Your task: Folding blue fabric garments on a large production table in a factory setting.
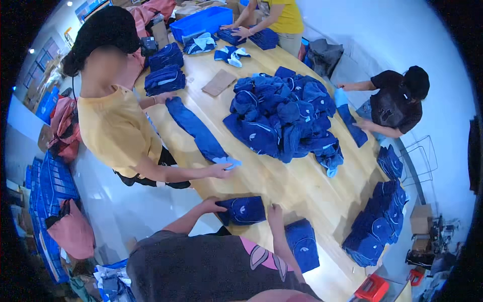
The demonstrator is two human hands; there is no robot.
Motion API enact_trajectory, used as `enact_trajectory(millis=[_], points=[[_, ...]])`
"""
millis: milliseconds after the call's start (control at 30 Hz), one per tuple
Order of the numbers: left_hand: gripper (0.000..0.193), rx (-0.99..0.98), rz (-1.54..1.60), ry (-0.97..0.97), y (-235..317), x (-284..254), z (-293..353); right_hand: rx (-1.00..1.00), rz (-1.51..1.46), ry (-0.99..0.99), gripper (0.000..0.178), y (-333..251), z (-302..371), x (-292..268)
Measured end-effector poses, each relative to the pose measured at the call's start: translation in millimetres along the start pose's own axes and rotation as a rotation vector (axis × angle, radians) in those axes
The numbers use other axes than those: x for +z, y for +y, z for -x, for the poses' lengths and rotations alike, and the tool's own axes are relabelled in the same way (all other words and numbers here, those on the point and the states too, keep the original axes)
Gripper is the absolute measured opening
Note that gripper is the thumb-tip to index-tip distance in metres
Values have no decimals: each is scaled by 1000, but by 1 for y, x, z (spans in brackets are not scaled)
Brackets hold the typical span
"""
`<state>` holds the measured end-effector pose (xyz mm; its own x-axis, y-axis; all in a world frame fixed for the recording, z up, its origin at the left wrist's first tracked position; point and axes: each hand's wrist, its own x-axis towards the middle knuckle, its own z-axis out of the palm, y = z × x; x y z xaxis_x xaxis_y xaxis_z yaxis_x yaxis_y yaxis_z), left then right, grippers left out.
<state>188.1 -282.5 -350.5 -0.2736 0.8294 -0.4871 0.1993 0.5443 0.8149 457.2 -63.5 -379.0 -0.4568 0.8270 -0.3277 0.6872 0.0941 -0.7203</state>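
A folded navy garment [244,210] with a small pale mark lies near the table's front edge. My left hand [214,205] is closed on its left end, with the thumb over the top and the other fingers hidden. Just past the garment's right edge is my right hand [274,213], a little apart from it. Its fingers are seen edge-on and too small to read. Beside my right forearm rests a stack of folded navy garments [303,245].
A loose heap of navy garments [282,116] fills the table's middle. More folded stacks [375,226] line the right edge. On the left, a co-worker in yellow [115,126] spreads a long navy garment [196,128]. Another in dark clothes [397,103] handles one opposite. A blue bin [201,24] stands far back.
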Motion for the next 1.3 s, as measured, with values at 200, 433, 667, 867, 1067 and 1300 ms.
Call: enact_trajectory(millis=[200,433,667,867,1067,1300], points=[[33,132,-245,-165,-17,6,-1,-112,200,-196,45,-41,-4,54],[27,-107,-470,-312,46,-41,20,102,-268,-296,38,-33,31,26],[50,76,-529,419,-22,18,14,96,-347,-277,33,6,50,26],[55,36,-362,629,-56,57,33,105,-191,-228,32,34,49,43],[53,-321,-156,436,-62,60,20,196,-352,-246,34,17,64,30],[35,129,74,512,-51,72,3,214,-573,-185,37,-49,138,-44]])
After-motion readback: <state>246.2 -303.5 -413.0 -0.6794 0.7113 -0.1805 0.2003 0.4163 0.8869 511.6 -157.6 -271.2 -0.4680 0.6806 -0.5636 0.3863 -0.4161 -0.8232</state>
